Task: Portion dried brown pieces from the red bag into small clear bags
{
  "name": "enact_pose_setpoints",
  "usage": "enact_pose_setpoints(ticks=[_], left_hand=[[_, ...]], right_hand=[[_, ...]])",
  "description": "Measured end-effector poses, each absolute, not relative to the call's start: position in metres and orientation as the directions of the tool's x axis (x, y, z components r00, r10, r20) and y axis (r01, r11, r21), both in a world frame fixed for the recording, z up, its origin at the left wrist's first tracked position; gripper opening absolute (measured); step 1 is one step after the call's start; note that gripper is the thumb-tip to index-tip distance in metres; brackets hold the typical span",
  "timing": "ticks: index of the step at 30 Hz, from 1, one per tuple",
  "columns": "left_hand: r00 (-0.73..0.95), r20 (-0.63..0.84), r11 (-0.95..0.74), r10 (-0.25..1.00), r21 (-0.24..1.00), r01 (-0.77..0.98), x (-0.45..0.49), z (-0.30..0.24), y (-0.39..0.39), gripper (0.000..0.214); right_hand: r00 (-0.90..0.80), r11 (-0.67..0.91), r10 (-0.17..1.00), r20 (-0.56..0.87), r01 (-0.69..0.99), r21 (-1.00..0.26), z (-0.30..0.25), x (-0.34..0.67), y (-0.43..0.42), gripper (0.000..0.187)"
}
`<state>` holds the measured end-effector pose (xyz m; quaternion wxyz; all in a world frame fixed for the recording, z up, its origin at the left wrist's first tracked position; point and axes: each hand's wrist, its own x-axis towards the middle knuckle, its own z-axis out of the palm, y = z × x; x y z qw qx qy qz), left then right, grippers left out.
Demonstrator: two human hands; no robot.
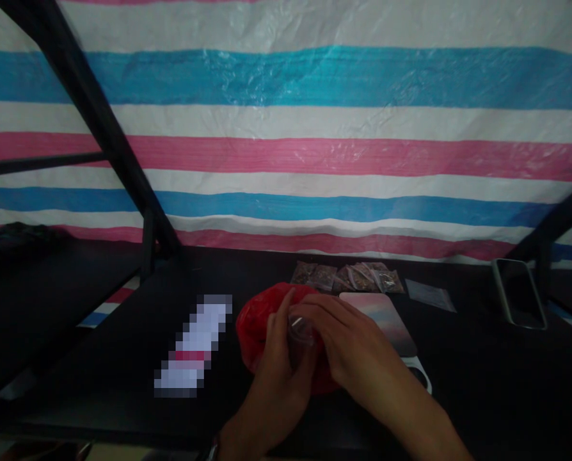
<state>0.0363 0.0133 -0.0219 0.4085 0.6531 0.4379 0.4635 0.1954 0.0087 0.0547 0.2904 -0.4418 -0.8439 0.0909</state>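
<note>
Above an opened red plastic bag (pixel 260 320), both hands meet around a small clear plastic bag (pixel 301 329), mostly hidden by the fingers. My left hand (pixel 283 378) grips its left side and lower part, with the thumb along it. From the right, my right hand (pixel 346 339) curls its fingers over the top edge of the same clear bag. Just right of my right hand lies a small scale with a shiny metal plate (pixel 386 323), partly covered by that hand and forearm.
Several small filled zip bags (pixel 357 278) lie along the back of the black table (pixel 127 378). A flat clear zip bag (pixel 430 295) and a phone (pixel 519 294) are at right. A blurred-out pale strip (pixel 194 346) lies left. Black metal posts (pixel 118 153) and a striped sheet (pixel 315 160) stand behind.
</note>
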Motion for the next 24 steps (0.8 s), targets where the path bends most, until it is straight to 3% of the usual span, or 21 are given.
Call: enact_pose_setpoints(ticks=[3, 7, 12, 16, 20, 24], left_hand=[[0.208, 0.227, -0.261, 0.951, 0.954, 0.15, 0.037, -0.018, 0.012, 0.074], [0.161, 0.243, -0.255, 0.957, 0.965, 0.058, 0.038, -0.015, 0.016, 0.067], [-0.112, 0.233, -0.241, 0.966, 0.968, -0.064, 0.036, -0.006, 0.025, 0.061], [-0.294, 0.24, -0.271, 0.925, 0.96, -0.067, 0.032, 0.0, 0.03, 0.057], [-0.307, 0.381, -0.363, 0.872, 0.925, 0.116, 0.029, -0.004, 0.025, 0.05], [-0.124, 0.579, -0.531, 0.806, 0.799, 0.281, 0.028, -0.015, 0.01, 0.053]], right_hand=[[-0.454, 0.611, 0.785, 0.421, 0.677, -0.41, 0.057, 0.197, 0.007, 0.064], [-0.405, 0.618, 0.778, 0.481, 0.633, -0.467, 0.058, 0.201, 0.006, 0.054], [-0.165, 0.525, 0.815, 0.556, 0.618, -0.585, 0.064, 0.21, 0.011, 0.031], [0.072, 0.383, 0.811, 0.58, 0.685, -0.62, 0.069, 0.242, 0.019, 0.031], [0.175, 0.157, 0.866, 0.468, 0.794, -0.587, 0.055, 0.316, 0.021, 0.029], [0.233, -0.065, 0.944, 0.233, 0.825, -0.561, 0.025, 0.392, 0.014, 0.046]])
